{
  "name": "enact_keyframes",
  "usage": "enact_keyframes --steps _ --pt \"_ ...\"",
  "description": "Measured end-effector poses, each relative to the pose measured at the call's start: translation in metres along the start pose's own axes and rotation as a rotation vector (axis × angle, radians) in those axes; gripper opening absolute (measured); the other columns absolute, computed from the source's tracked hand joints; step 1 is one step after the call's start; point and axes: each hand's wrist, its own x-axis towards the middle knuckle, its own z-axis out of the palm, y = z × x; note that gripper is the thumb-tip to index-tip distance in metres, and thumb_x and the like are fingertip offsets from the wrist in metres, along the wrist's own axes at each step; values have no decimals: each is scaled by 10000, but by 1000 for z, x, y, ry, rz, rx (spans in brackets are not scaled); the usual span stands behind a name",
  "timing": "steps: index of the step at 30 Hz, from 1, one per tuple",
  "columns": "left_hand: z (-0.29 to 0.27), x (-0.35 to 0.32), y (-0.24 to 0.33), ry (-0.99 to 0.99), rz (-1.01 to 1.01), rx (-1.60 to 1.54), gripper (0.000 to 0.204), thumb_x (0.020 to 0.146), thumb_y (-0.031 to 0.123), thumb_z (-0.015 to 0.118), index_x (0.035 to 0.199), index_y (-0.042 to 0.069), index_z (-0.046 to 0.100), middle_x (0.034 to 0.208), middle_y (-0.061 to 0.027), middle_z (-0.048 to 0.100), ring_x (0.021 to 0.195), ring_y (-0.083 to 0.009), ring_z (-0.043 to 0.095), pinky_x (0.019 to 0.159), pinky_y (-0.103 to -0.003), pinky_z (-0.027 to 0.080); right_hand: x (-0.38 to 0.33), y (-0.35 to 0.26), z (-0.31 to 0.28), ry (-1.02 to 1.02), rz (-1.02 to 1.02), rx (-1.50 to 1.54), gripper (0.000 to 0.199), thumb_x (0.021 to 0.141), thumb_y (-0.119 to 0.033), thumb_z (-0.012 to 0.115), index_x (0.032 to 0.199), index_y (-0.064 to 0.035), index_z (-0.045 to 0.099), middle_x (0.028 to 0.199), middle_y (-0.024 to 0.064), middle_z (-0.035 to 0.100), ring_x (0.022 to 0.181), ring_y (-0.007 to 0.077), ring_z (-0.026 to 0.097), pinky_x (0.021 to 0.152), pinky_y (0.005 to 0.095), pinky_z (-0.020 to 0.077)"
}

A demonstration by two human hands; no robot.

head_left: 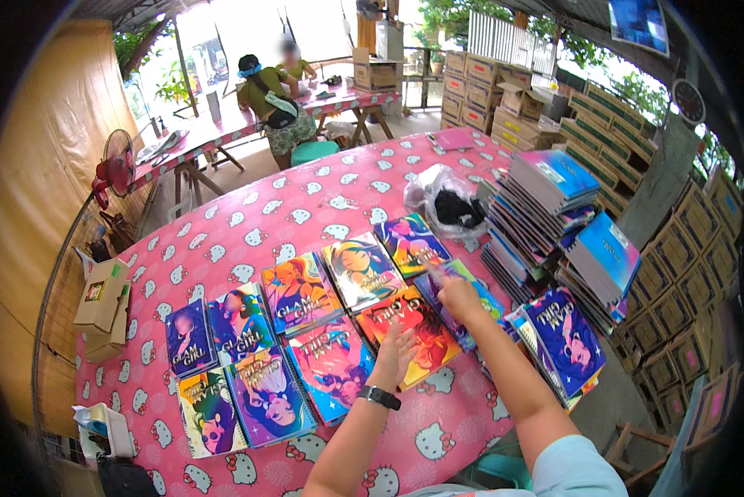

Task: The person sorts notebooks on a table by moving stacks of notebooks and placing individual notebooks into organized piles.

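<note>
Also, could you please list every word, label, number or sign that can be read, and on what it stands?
I won't copy wording, but lettering stands here:
Spread notebooks: large cover titles, legible, some upside down.
Stacked notebooks: cover lettering, too small to read reliably.
Wall clock: dial marks too small.
Cardboard boxes: printed marks, too small or blurred.

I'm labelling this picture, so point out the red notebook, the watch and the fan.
Red notebook [427, 338]: head view, on its cover.
Watch [379, 397]: head view, dark face.
Fan [119, 156]: head view, round grille.
</note>
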Motion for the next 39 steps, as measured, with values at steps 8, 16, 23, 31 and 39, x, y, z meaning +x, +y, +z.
enact_keyframes --steps 8,16,23,31,39 --pt "-45 -3 13 72 63 -71 320 761 -49 502 1077 -4 479 946 -106 586 829 -251 609 768 -399 516 114 4 75 711 -155 -401 502 829 -413 524 1076 23 545 897 206 636 891 378 602 794 456 465" --pt "-74 -70 35 191 297 -132 324 830 28 500 1149 23 448 1045 -126 566 947 -268 583 831 -422 490 120 -29 80 284 -251 -419 265 732 -163 578 948 -11 561 691 127 641 637 281 650 581 387 523" --pt "-97 -56 48 184 395 -107 331 864 233 575 1117 38 490 986 -74 596 907 -219 591 792 -361 493 -37 -99 22 -373 -563 150 514 780 -310 622 1220 -73 503 1018 171 626 916 330 603 811 383 474" --pt "-132 -179 25 241 267 82 257 790 -54 494 1033 30 499 886 -57 594 776 -179 610 705 -325 518 -148 2 71 231 -589 180 394 736 -211 683 1087 -59 589 1008 154 628 964 288 597 843 383 459" --pt "-142 -213 -11 243 296 76 250 816 138 621 1026 32 536 905 -37 614 787 -152 593 729 -301 489 -193 -126 26 -517 -688 443 240 821 -274 601 960 -83 642 854 135 644 792 292 623 734 389 487"
